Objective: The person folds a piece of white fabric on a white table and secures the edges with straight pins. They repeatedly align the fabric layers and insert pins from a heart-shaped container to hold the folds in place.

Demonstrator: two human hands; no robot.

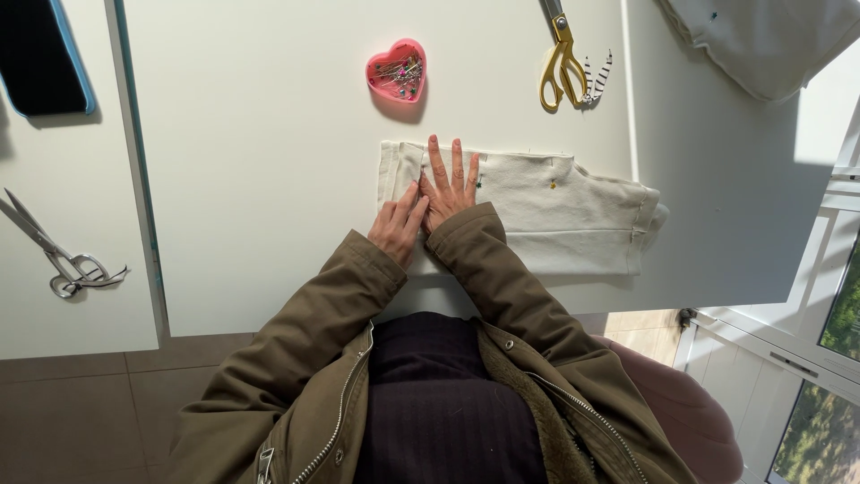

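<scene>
A folded piece of cream fabric [555, 215] lies flat on the white table [269, 179], with two coloured pin heads stuck in it. My right hand [451, 184] rests flat on the fabric's left part, fingers spread and pointing away from me. Close beside it, my left hand [399, 224] presses on the fabric's left end with fingers together. Neither hand holds anything. Both sleeves are olive green.
A pink heart-shaped pin box [397, 71] sits beyond the fabric. Gold-handled scissors [561, 56] lie at the back. Silver scissors [63, 260] and a dark phone [40, 54] lie on a second table at left. More cream cloth [761, 40] is at the far right.
</scene>
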